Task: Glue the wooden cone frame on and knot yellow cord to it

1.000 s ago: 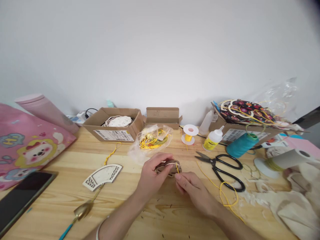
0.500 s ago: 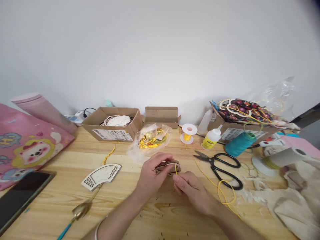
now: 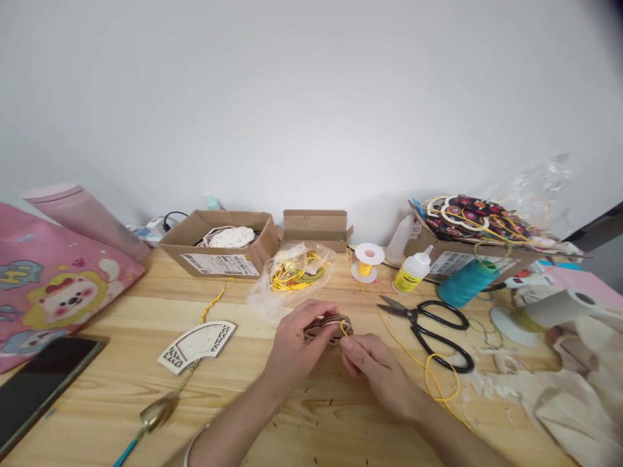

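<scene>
At the middle of the table my left hand [image 3: 300, 337] is closed round a small layered wooden piece [image 3: 328, 326] with cut-out shapes, held on edge. My right hand [image 3: 372, 363] pinches a yellow cord [image 3: 343, 328] close to the front of that piece, and the cord bends where it meets the wood. The fingers hide much of the piece. More yellow cord [image 3: 432, 373] lies in loose loops to the right of my right hand. Black-handled scissors [image 3: 418, 321] lie partly open beyond it.
A fan-shaped wooden piece [image 3: 197, 344] and a small gold spoon [image 3: 160, 410] lie left, near a phone [image 3: 43, 383]. Behind stand a cardboard box [image 3: 219, 256], a plastic bag of cords [image 3: 296, 272], a yellow-thread spool [image 3: 367, 259], a glue bottle [image 3: 413, 269] and a teal thread cone [image 3: 467, 283].
My right hand has shifted very slightly right, and the yellow cord, straighter before, now curves at the wooden piece. My left hand keeps its hold.
</scene>
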Demonstrator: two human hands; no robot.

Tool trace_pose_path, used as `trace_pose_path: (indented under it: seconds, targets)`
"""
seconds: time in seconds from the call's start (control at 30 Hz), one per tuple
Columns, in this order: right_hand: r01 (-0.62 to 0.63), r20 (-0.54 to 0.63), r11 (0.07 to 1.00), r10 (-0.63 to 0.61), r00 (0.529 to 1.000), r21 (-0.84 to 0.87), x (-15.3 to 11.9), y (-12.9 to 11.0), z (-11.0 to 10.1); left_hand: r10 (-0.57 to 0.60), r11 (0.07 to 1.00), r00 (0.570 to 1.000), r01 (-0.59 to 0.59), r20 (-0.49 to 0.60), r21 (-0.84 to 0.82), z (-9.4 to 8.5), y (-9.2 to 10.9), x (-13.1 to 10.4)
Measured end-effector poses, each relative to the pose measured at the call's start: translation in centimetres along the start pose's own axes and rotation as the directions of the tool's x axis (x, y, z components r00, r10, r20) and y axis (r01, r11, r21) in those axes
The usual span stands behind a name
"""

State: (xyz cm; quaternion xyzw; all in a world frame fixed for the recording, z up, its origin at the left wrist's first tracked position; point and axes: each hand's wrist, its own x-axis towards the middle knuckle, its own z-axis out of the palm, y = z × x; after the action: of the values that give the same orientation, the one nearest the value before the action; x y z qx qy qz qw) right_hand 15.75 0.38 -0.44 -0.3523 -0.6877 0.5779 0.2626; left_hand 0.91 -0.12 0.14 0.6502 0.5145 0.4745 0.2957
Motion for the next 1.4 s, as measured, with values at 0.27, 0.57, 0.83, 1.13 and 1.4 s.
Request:
trace_pose_path:
  seconds: [0.27,0.57,0.83,1.13,1.4]
  targets:
    - [0.025,-0.086,1.0,-0.025,0.996,-0.009,-0.1,0.1,-0.1,0.019,1.0,1.0,-0.019,-0.013,0.025,0.0,-0.3,0.0]
    - [0.06,-0.029,0.998,-0.06,0.998,-0.027,-0.1,-0.1,0.1,0.006,1.0,1.0,-0.006,-0.025,0.009,0.1,-0.2,0.1]
    - [0.111,-0.544,0.992,-0.123,0.83,-0.055,0.0,-0.3,-1.9,-0.033,0.999,0.999,0.033,0.02,0.032,-0.1,-0.3,0.2]
    - [0.228,-0.725,0.972,-0.201,0.659,-0.062,-1.2,-3.7,-6.9,-0.199,0.976,0.975,0.206,0.095,-0.076,-0.3,-0.8,0.5]
    - [0.137,-0.476,0.926,-0.304,0.825,-0.353,0.5,-3.0,-1.5,-0.287,0.883,0.954,0.299,0.087,-0.363,-0.1,0.1,0.0]
